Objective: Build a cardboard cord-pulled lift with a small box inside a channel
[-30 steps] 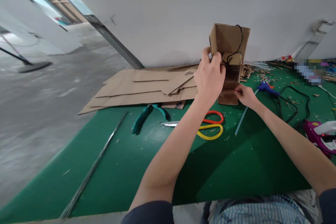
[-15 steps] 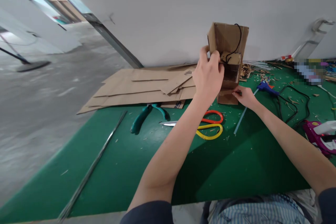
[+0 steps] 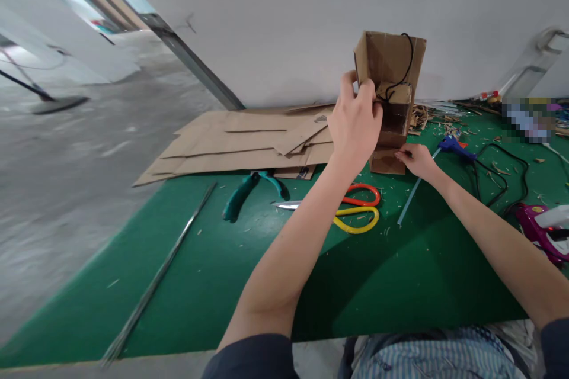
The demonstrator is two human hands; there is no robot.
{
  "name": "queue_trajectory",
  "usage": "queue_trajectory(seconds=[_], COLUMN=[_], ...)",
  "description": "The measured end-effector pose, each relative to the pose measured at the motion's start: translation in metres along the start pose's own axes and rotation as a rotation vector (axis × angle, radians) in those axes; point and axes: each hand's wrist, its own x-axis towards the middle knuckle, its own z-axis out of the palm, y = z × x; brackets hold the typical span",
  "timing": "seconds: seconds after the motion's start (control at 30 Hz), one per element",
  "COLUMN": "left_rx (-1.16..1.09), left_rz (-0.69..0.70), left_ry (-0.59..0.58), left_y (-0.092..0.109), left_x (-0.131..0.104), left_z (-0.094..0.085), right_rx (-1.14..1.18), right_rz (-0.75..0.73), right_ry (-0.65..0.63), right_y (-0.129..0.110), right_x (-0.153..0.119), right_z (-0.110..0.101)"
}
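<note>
A tall brown cardboard box (image 3: 393, 59) with an open front stands upright near the wall. A black cord (image 3: 408, 65) hangs inside its upper part, above a smaller cardboard step. My left hand (image 3: 355, 121) grips the box's left side wall, its fingers bent around the edge. Low at the front, my right hand (image 3: 415, 161) pinches the edge of a cardboard flap (image 3: 386, 163) between thumb and fingers. Scissors (image 3: 358, 220) with red and yellow handles lie under my left forearm, which hides part of them.
Flat cardboard sheets (image 3: 249, 139) lie left of the box. Teal-handled pliers (image 3: 240, 195) and a bundle of thin wires (image 3: 164, 269) rest on the green table (image 3: 249, 284). On the right are a blue glue gun (image 3: 456, 147) with its cord, a magenta tool (image 3: 537, 231) and cardboard scraps.
The view has shifted slightly, so everything sits a little further right and higher. Both hands keep their places on the box and flap.
</note>
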Motion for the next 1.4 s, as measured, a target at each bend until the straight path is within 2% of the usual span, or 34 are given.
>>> queue_trajectory(seconds=[0.1, 0.23, 0.33, 0.37, 0.4, 0.43, 0.53, 0.57, 0.63, 0.73, 1.4], left_rx=[-0.001, -0.017, -0.01, -0.005, -0.001, 0.002, 0.008, 0.011, 0.017, 0.018, -0.006], left_rz=[0.001, -0.001, 0.0, 0.0, 0.0, 0.001, 0.006, 0.006, 0.004, 0.001, -0.006], left_ry=[0.006, 0.002, 0.014, 0.017, 0.018, 0.02, 0.026, 0.028, 0.03, 0.032, 0.006], left_y=[0.0, -0.001, -0.002, -0.002, -0.002, -0.002, -0.002, -0.002, -0.003, -0.004, -0.003], left_x=[0.0, 0.001, 0.001, 0.001, 0.001, 0.001, 0.001, 0.001, 0.002, 0.003, 0.002], left_z=[0.0, 0.001, 0.002, 0.002, 0.003, 0.003, 0.003, 0.003, 0.003, 0.003, 0.002], right_rx=[0.005, -0.164, -0.294, -0.266, -0.213, -0.164, -0.157, -0.183, -0.208, -0.234, -0.301], right_rz=[-0.01, -0.04, -0.026, -0.006, 0.007, 0.003, -0.032, -0.01, 0.035, 0.08, 0.125], right_ry=[-0.008, -0.087, -0.359, -0.48, -0.542, -0.529, -0.235, -0.188, -0.158, -0.15, -0.112], right_y=[-0.003, -0.014, -0.033, -0.041, -0.049, -0.057, -0.073, -0.075, -0.075, -0.071, -0.068], right_x=[0.001, 0.007, 0.006, 0.005, 0.002, 0.0, -0.003, -0.001, 0.004, 0.014, 0.009], right_z=[-0.009, -0.043, -0.061, -0.061, -0.057, -0.049, -0.016, -0.005, 0.014, 0.03, 0.036])
